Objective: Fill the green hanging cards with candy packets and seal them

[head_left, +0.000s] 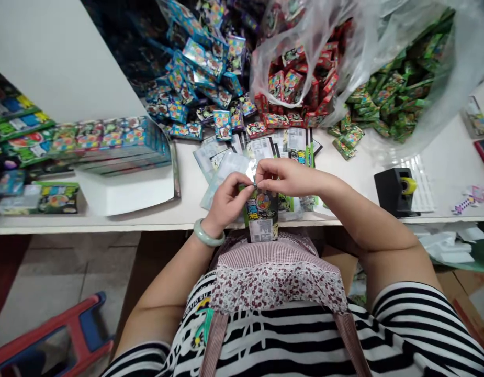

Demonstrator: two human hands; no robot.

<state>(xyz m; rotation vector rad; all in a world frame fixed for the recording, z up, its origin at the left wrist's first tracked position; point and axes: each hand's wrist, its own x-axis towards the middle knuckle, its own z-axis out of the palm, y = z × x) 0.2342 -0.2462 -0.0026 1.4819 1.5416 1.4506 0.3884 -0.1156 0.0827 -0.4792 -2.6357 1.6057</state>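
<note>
A dark printed packet (261, 212) hangs over the table's front edge, its lower end close to the apron. My left hand (231, 199), with a pale green bangle at the wrist, pinches the packet's top edge between thumb and finger. Right beside it, my right hand (279, 177) pinches the same top edge, the fingertips of both hands nearly touching. Beneath and behind the hands lie flat printed packets (296, 139) and clear plastic sleeves (222, 170), overlapping one another.
Blue small boxes (222, 124) are heaped at the back. Clear bags hold red boxes (292, 84) and green boxes (391, 89). A white open carton (127, 191) with rows of boxes stands left. On the right are a black tape dispenser (393, 191) and a pink-purple trinket (467, 201).
</note>
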